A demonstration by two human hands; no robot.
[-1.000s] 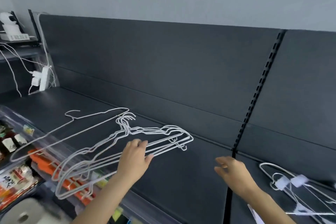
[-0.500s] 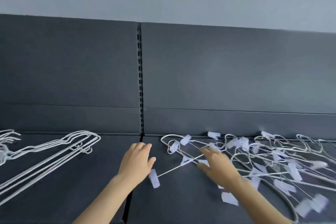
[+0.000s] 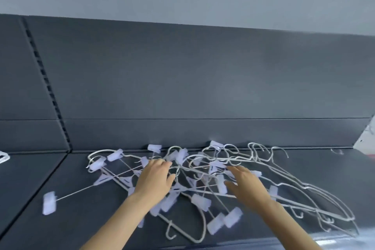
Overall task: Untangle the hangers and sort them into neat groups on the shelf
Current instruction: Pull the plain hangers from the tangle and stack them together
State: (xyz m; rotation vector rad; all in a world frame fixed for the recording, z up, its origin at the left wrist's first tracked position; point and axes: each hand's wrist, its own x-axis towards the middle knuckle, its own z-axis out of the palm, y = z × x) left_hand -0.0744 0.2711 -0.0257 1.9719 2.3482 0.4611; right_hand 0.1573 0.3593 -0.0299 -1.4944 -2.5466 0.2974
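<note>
Hangers of thin white wire with pale plastic clips (image 3: 200, 202) lay knotted in one heap on the dark grey shelf (image 3: 85, 221), pushed close to the foot of its dark back panel (image 3: 203, 87). Just to the right, and overlapping the heap, sat plain white wire hangers without clips (image 3: 343, 216), their hooks pointing at the panel.

My left hand (image 3: 154, 178) rested on the middle of the heap. Its fingers reached forward and were not closed round anything I could make out. My right hand (image 3: 246, 184) hovered near it over the right part of the heap, fingers spread and thumb held apart, gripping nothing. The picture was blurred, so I could not follow single wires.

I judged the step to be picking one hanger to free. To do it well, I reckoned I should pin the heap with the left hand and take a hanger lying on top by its hook with the right. Then I should lift slowly and turn it so its clips slid out from under the crossing wires. Pulling hard looked likely to drag the whole heap off the front edge. One rod with a pale clip (image 3: 49, 203) at its end stuck out to the left and seemed an easy start.
</note>
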